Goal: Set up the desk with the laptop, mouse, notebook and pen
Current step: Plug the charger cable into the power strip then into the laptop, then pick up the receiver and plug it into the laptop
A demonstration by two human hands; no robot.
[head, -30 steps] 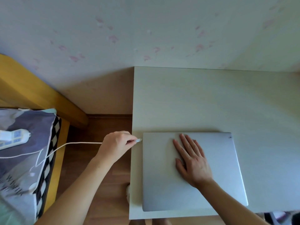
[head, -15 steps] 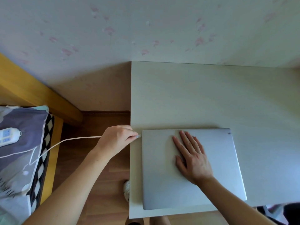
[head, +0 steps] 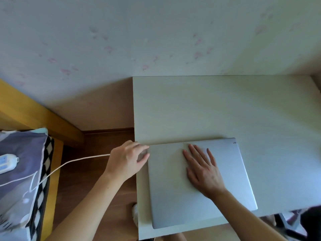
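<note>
Laptop (head: 199,185), a thin silver-grey metal slab with rounded corners, lies closed on the pale, lightly grained rectangular desk (head: 225,108). It sits at the desk's near left part, its near edge close to the desk's front edge, its lid plain but for a tiny dark mark at the far right corner. The right hand (head: 202,169) rests flat on the lid, palm down, fingers spread and pointing away toward the wall, grasping nothing. The left hand (head: 128,158) is at the laptop's far left corner, fingers curled against its side edge; a thin white cable (head: 69,163) runs out from under this hand, so it seems pinched around the cable's end, though the plug itself is hidden. The cable trails left over the brown wooden floor (head: 97,180) to a grey patterned cushion (head: 19,171) with a black-and-white checked border, where a white power strip (head: 7,163) lies.
</note>
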